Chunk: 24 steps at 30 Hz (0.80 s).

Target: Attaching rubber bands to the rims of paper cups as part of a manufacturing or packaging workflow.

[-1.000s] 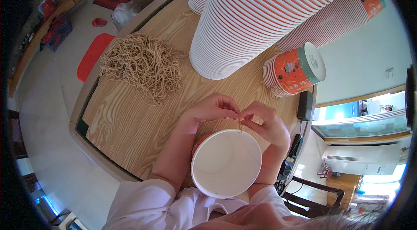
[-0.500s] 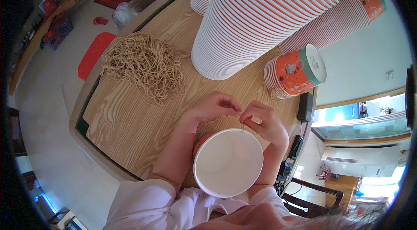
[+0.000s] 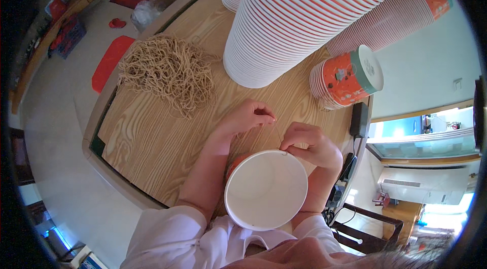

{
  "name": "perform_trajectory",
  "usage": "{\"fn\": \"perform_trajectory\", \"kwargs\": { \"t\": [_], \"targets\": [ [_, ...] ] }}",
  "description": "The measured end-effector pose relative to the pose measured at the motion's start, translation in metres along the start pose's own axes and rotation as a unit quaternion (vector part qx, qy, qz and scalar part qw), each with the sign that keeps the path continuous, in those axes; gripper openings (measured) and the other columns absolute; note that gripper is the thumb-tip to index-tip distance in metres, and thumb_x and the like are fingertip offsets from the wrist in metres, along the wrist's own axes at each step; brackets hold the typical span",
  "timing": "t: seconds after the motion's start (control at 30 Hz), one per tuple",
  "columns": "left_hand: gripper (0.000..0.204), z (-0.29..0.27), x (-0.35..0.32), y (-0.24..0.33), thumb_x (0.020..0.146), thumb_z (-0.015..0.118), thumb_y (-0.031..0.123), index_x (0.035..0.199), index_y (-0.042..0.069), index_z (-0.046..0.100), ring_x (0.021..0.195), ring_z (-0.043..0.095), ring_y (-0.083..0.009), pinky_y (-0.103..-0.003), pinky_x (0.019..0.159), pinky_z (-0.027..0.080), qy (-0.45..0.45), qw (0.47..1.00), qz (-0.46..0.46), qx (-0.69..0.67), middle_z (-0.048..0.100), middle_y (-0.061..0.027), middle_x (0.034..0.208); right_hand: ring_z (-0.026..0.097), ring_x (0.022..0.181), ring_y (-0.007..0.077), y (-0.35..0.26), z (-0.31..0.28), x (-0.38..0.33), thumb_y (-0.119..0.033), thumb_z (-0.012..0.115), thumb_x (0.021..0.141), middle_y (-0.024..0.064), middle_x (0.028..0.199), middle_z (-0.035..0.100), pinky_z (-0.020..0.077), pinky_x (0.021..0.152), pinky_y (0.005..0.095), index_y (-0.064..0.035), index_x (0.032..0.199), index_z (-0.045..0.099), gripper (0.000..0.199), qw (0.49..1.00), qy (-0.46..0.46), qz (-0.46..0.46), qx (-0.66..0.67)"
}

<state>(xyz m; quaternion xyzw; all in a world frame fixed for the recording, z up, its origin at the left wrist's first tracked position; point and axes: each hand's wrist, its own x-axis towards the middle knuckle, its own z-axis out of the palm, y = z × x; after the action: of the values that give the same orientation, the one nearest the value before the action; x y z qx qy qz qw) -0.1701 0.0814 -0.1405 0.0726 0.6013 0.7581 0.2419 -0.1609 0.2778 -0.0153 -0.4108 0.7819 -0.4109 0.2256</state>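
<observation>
A white-lined paper bucket [image 3: 266, 193] stands tilted in front of my chest, its open mouth facing up at me and a strip of its orange outside showing at the left. My right hand [image 3: 313, 146] is closed in a pinch at the far rim, where a short bit of twine [image 3: 287, 153] shows. My left hand [image 3: 249, 116] is raised beyond the bucket, apart from it, thumb and forefinger pinched on what looks like thin twine; a strand hangs by its wrist. Farther left lies a tangled heap of tan twine [image 3: 170, 73].
A tall leaning stack of paper buckets [image 3: 294, 25] rises at the far side, with other stacks behind. A short stack of orange-and-green buckets [image 3: 347, 78] lies at the right. A black power adapter [image 3: 359, 119] sits at the right table edge [image 3: 368, 116]; a red stool [image 3: 111, 63] stands beyond the left edge.
My hands have parted: the left moved up and left from the twine above the rim, while the right dropped slightly to the rim. The bucket stayed nearly in place.
</observation>
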Motion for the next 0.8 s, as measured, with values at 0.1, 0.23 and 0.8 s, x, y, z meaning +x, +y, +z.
{"fn": "perform_trajectory", "kwargs": {
  "t": [0.1, 0.23, 0.8],
  "targets": [
    [0.014, -0.002, 0.003, -0.001, 0.082, 0.067, 0.009, 0.093, 0.001, 0.069, 0.071, 0.058, -0.0071, -0.023, 0.063, 0.046, 0.007, 1.0, 0.012, 0.021, 0.067, -0.0023, 0.081, 0.061, 0.081, 0.0261, -0.001, 0.0, -0.001, 0.0, 0.066, 0.074, 0.0081, 0.082, 0.062, 0.0489, 0.07, 0.0354, -0.0043, 0.084, 0.065, 0.011, 1.0, -0.014, -0.004, 0.011],
    [0.012, -0.002, 0.003, -0.001, 0.081, 0.068, 0.009, 0.091, 0.002, 0.069, 0.071, 0.058, -0.0075, -0.024, 0.064, 0.046, 0.005, 0.999, 0.016, 0.035, 0.068, -0.0027, 0.081, 0.061, 0.08, 0.0237, 0.001, 0.001, -0.002, 0.003, 0.067, 0.074, 0.0076, 0.081, 0.062, 0.0488, 0.069, 0.0329, -0.0034, 0.084, 0.066, 0.011, 1.0, 0.007, 0.019, 0.012],
    [0.014, -0.004, 0.008, -0.015, 0.08, 0.069, 0.01, 0.092, 0.003, 0.071, 0.071, 0.059, -0.0071, -0.024, 0.066, 0.048, 0.0, 0.994, 0.027, 0.102, 0.068, -0.002, 0.079, 0.061, 0.078, 0.0263, 0.001, -0.001, -0.001, -0.004, 0.067, 0.076, 0.0073, 0.081, 0.062, 0.0491, 0.067, 0.0351, -0.0062, 0.084, 0.066, 0.008, 0.999, -0.042, -0.017, 0.001]
  ]
}}
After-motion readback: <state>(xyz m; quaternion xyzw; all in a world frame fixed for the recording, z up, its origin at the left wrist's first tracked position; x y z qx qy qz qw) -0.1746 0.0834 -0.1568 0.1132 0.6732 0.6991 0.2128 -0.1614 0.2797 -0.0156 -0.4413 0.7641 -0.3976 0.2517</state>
